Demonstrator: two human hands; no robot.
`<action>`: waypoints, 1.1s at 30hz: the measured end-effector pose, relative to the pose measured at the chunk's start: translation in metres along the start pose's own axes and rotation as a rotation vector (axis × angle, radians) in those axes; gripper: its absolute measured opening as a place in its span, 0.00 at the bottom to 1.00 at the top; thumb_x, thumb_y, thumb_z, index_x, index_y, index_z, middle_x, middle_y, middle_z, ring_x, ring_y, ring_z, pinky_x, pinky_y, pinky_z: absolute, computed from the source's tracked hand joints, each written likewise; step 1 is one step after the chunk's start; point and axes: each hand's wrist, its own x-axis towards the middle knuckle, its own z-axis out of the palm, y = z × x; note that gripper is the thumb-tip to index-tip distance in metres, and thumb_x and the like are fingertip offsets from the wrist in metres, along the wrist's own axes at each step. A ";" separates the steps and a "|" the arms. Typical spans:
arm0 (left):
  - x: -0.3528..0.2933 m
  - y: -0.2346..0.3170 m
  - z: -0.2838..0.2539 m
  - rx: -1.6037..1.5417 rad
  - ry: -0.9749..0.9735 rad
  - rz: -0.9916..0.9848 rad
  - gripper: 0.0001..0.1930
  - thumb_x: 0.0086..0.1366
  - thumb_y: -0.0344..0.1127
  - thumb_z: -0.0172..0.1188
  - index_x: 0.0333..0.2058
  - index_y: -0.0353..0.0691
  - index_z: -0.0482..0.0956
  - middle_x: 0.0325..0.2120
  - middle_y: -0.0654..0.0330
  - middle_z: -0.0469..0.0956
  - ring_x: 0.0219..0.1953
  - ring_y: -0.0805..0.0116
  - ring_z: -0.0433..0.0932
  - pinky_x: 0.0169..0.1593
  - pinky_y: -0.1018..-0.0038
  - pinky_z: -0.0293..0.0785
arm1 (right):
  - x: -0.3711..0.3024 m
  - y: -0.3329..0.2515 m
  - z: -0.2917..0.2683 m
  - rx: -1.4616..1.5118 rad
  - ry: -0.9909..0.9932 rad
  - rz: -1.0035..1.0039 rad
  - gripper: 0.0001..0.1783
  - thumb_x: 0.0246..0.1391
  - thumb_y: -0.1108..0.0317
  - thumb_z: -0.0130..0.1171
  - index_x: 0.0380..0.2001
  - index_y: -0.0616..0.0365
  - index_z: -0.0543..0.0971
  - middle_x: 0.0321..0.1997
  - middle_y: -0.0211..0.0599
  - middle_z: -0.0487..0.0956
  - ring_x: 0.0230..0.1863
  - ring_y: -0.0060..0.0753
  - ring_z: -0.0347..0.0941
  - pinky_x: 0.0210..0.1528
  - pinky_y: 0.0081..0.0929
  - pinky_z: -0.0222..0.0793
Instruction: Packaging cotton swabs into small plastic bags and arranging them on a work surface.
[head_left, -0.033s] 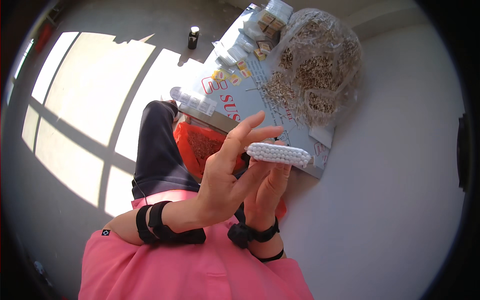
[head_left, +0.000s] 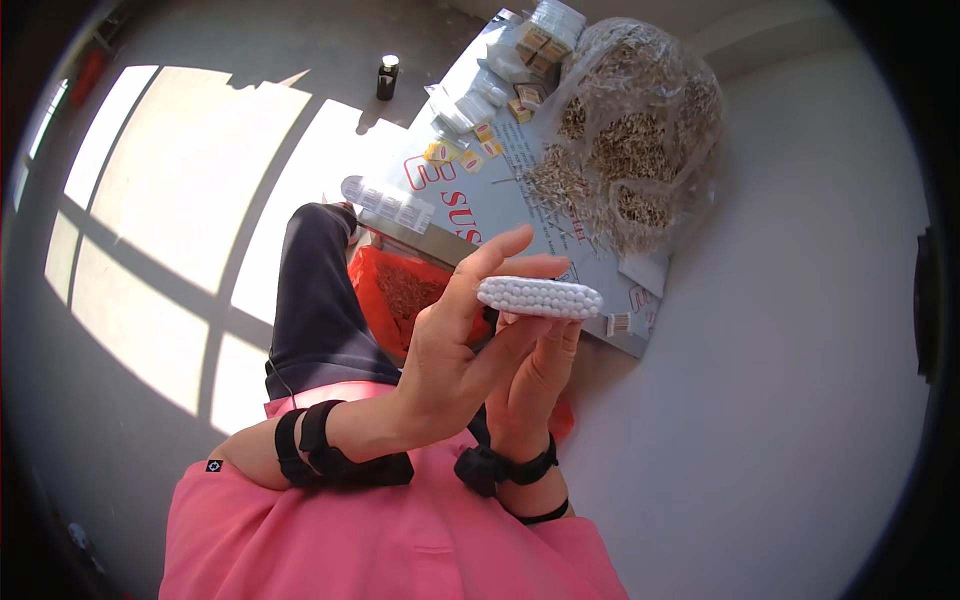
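A flat pack of cotton swabs (head_left: 540, 299), its round white tips in tight rows facing up at me, is held in front of my chest. My left hand (head_left: 445, 345) grips its left end, thumb below and fingers along the far side, the forefinger stretched out. From beneath, my right hand (head_left: 535, 385) supports the pack with closed fingers; some fingertips are hidden behind it. Just beyond is a grey table board (head_left: 590, 280) with red and black print.
A big clear bag (head_left: 640, 130) of thin brown sticks lies on the board, some spilling out. Small yellow boxes (head_left: 470, 160), clear plastic packs (head_left: 465, 108) and a label strip (head_left: 390, 203) are nearby. A red bag (head_left: 385, 290) sits by my leg; a dark bottle (head_left: 387, 78) stands beyond.
The swab pack has shifted slightly left between my hands and sits more level. A small bundle beside its right end now shows more. Both hands have barely moved.
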 end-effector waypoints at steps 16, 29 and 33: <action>0.011 0.015 -0.022 -0.030 -0.076 -0.277 0.15 0.68 0.29 0.58 0.51 0.33 0.72 0.42 0.62 0.78 0.45 0.80 0.75 0.49 0.79 0.74 | 0.028 -0.060 0.018 -0.875 -0.204 -0.314 0.33 0.65 0.42 0.47 0.53 0.65 0.72 0.54 0.39 0.74 0.56 0.29 0.68 0.62 0.32 0.58; 0.010 0.024 -0.028 0.052 -0.218 -0.212 0.17 0.67 0.23 0.56 0.54 0.31 0.70 0.47 0.55 0.78 0.51 0.71 0.77 0.53 0.76 0.74 | 0.033 -0.077 0.022 -0.797 -0.415 -0.437 0.18 0.53 0.67 0.67 0.45 0.62 0.79 0.48 0.39 0.77 0.46 0.30 0.75 0.47 0.26 0.72; 0.017 0.018 -0.035 0.196 -0.347 0.045 0.18 0.62 0.20 0.61 0.51 0.32 0.74 0.47 0.52 0.78 0.50 0.66 0.78 0.51 0.74 0.75 | 0.029 -0.076 0.018 -0.923 -0.568 -0.553 0.25 0.38 0.73 0.74 0.44 0.61 0.80 0.47 0.42 0.79 0.46 0.36 0.76 0.46 0.28 0.73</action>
